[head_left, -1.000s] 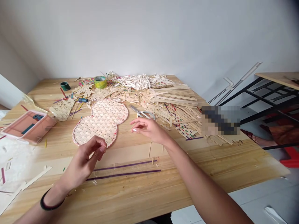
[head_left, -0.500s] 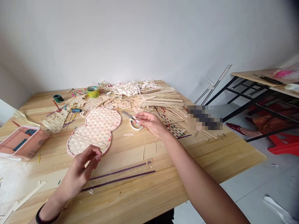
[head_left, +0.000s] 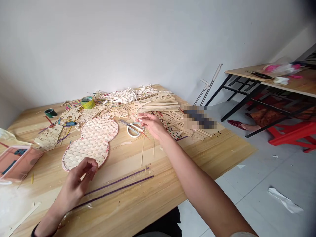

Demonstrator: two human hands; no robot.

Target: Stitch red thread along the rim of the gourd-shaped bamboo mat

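Observation:
A gourd-shaped woven piece [head_left: 86,151] of pale flat strips, edged in pink and white, lies flat on the table. My left hand [head_left: 80,179] hangs over its lower edge, thumb and index finger pinched; anything between them is too fine to make out. My right hand [head_left: 153,126] is reaching out just right of the white-handled scissors [head_left: 133,130], its fingers bent together near a handle. What these fingers hold, if anything, cannot be seen. The scissors lie with their blades partly apart. Under that hand are a red thread [head_left: 146,135] and thin pale strips [head_left: 142,151].
Loose strips [head_left: 158,104] are heaped at the back, beside yellow-green tape [head_left: 88,102] and a green spool [head_left: 50,113]. An orange box [head_left: 22,164] stands left. Two purple strips [head_left: 123,187] lie in front. A second table [head_left: 283,85] and a red stool [head_left: 291,135] are right.
The view has swung right, so the table sits further left. My right hand has shifted slightly right and away over the scissors, which lie where they were. My left hand keeps its pinch.

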